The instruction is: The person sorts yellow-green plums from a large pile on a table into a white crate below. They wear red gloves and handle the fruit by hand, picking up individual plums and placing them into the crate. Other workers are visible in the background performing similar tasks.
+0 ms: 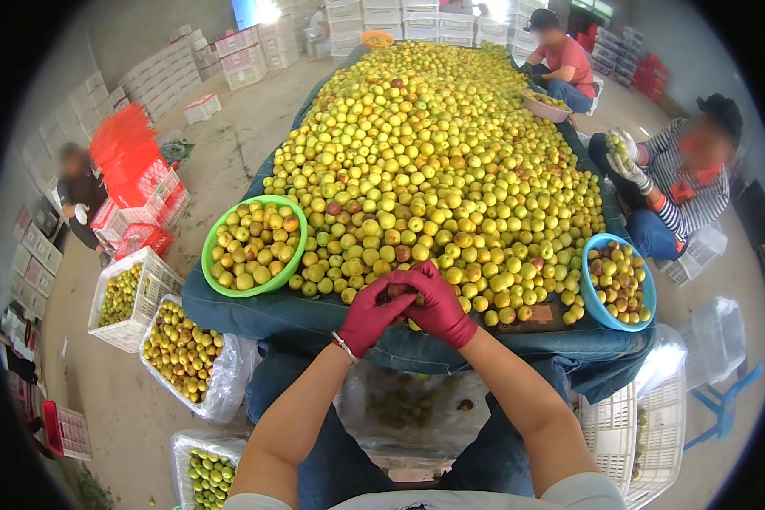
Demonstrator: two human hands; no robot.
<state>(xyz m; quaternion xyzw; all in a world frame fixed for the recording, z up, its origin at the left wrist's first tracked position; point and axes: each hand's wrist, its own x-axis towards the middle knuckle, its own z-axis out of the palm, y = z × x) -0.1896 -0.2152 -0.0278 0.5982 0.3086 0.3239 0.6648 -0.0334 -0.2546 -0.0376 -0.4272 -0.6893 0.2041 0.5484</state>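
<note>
Both my hands wear dark red gloves and meet at the near edge of a large heap of small yellow-green, partly reddish round fruit (pixel 433 172). My left hand (pixel 376 309) and my right hand (pixel 437 306) are closed together around a dark reddish fruit (pixel 397 291), mostly hidden by the fingers; which hand bears it I cannot tell. The heap lies on a table covered with dark blue-green cloth (pixel 261 312). A green plastic basket (pixel 298 261) full of fruit stands left of my hands, and a blue plastic basket (pixel 651 299) with redder fruit stands at the right corner.
Lined crates of fruit (pixel 185 350) and a white crate (pixel 124 328) stand on the floor at left; white crates (pixel 663 421) and a blue stool (pixel 720 405) at right. Two people (pixel 692 172) sit along the table's right side; another person (pixel 80 191) is at far left. A plastic-lined container (pixel 414 440) sits between my knees.
</note>
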